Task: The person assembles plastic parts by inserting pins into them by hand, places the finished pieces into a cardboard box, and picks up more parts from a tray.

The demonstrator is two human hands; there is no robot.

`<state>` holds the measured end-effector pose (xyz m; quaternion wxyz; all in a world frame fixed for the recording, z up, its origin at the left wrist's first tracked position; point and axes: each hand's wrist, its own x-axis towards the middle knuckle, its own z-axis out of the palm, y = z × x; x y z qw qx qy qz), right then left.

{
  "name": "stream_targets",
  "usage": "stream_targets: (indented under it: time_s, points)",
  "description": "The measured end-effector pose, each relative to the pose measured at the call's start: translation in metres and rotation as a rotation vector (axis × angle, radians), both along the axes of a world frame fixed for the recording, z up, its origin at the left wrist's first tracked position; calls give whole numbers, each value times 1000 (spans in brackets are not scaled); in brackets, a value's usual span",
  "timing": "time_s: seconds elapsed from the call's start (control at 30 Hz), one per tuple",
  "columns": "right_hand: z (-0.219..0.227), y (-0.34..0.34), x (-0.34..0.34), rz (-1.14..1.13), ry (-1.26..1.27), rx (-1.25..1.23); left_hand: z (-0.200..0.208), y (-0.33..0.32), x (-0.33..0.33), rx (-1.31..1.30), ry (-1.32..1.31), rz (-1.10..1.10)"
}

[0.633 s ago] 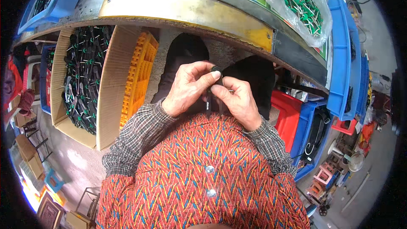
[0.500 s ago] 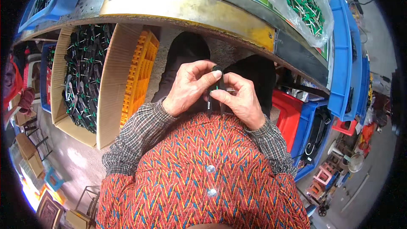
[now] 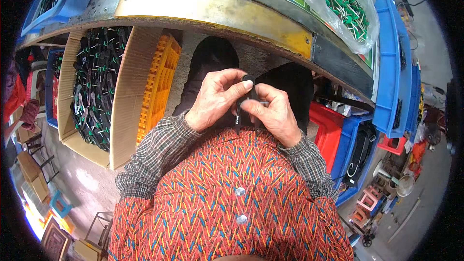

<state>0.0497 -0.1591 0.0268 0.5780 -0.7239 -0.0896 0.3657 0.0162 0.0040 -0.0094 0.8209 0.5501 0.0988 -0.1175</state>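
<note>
In front of my lap, my left hand [image 3: 220, 96] is closed, its thumb and fingers pinching the rounded top of a slim black two-legged piece [image 3: 238, 116]. One leg hangs down with small pale lettering on it. My right hand [image 3: 273, 115] is closed at the middle of the same piece, thumb bent over it. A thin metal pin [image 3: 264, 102] sticks out sideways at the right fingers. Where the pin meets the black piece is hidden by the fingers.
A cardboard box [image 3: 118, 96] of similar black pieces with green parts and pins stands left, beside an orange crate [image 3: 159, 82]. On the bench [image 3: 217, 7] lies a clear bag [image 3: 369, 43] of green-headed pins. Blue bins [image 3: 386, 77] and a red container [image 3: 328, 130] are at right.
The right thumb has bent and shifted slightly over the black piece, covering the green part that showed there. The left hand keeps its hold almost unmoved.
</note>
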Motion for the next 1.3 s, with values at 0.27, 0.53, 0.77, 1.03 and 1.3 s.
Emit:
stream_targets:
  time_s: [0.27, 0.53, 0.77, 1.03, 1.3]
  points:
    - [-2, -11, 9, 107, 85, -105, 0, 0, 0, 45, -25, -5]
    - [-7, -10, 8, 86, 61, -83, 4, 2, 0, 6, 11, -29]
    - [-6, -7, 3, -50, -67, 39, -2, -1, -2, 44, -14, -14]
    - [-4, -4, 1, -108, -52, 75, -2, 1, -2, 35, -15, -26]
    - [-9, -1, -2, -116, -63, 72, -1, 2, -2, 26, -13, -28]
